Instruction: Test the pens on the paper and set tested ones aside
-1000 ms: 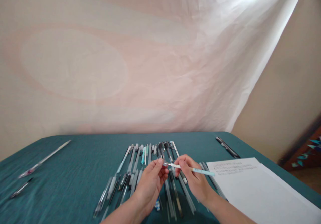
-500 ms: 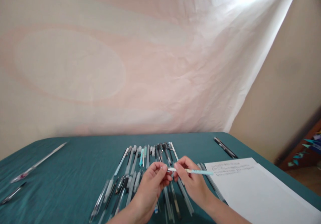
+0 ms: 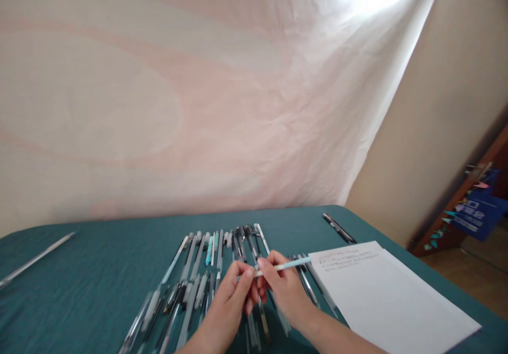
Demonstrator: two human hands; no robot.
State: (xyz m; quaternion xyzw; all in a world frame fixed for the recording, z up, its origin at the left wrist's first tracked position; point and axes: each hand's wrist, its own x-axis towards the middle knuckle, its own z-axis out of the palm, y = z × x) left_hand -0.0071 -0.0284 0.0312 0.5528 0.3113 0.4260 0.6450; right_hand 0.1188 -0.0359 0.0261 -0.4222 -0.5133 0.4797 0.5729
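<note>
a pale blue and white pen (image 3: 291,264) is held between the two hands, just above the surface (image 3: 107,269) and the pens spread there. its white end is pinched by the closed fingers of the left hand (image 3: 228,296), by which it is partly hidden. its shaft is gripped between the thumb and fingers of the right hand (image 3: 286,290), and its blue end is pointed toward the white sheets (image 3: 389,296) on the right, one of which is marked with lines of handwriting. below and beyond the hands, many pens are laid side by side in a back row (image 3: 209,251) and a front row (image 3: 189,311). at the far left, a long pale pen (image 3: 39,259) is set well apart.
</note>
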